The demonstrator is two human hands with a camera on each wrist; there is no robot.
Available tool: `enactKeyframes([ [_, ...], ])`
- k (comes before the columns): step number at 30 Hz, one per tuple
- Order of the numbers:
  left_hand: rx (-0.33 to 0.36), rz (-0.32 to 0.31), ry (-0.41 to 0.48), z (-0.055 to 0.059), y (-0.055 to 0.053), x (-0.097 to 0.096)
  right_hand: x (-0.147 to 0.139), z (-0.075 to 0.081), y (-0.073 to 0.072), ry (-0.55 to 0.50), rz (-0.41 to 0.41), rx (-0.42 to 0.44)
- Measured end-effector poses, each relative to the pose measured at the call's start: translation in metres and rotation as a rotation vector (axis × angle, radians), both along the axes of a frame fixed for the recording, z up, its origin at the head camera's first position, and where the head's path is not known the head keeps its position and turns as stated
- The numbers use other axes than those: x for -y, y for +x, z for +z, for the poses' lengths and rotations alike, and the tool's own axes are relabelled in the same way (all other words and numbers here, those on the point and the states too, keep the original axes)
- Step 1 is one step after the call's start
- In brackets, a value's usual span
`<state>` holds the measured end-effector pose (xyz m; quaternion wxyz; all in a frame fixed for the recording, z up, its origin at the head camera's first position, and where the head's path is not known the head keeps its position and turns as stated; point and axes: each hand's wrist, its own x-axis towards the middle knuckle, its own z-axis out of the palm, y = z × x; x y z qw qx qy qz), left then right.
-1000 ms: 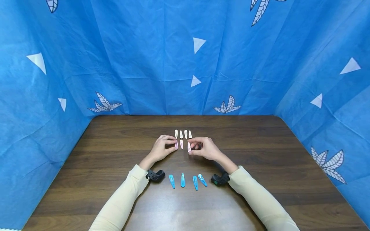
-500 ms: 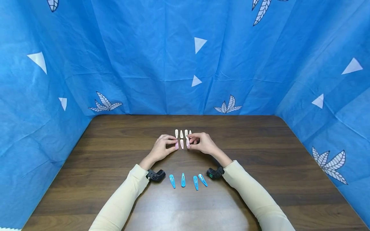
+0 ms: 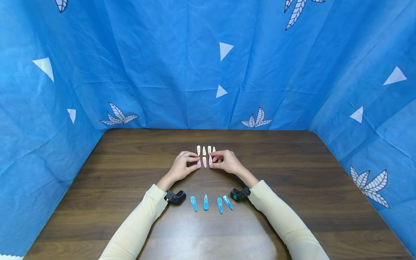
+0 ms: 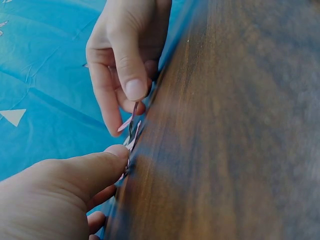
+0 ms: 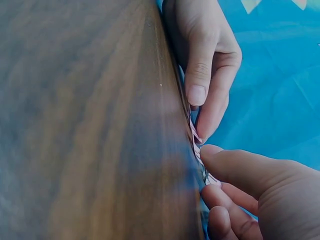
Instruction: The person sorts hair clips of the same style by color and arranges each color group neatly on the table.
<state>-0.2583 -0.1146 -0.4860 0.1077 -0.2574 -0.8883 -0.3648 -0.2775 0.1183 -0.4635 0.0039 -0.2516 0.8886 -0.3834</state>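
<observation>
A left pink clip is held end to end between the thumb and forefinger of the left hand; these fingertips are parted by the clip's length only. A right pink clip is pinched likewise by the right hand, whose remaining fingers are tucked inward. Whether this clip is laid fully flat on the table cannot be determined. A middle pink clip is left untouched between both hands. Four cream clips are lined up just beyond; four blue clips are spread nearer, between the wrists.
</observation>
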Motion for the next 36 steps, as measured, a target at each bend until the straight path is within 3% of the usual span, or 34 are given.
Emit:
enactKeyframes([
  [36, -0.014, 0.002, 0.001, -0.0013, 0.0001, 0.0000, -0.0010, 0.0017, 0.0020, 0.038, 0.018, 0.022],
])
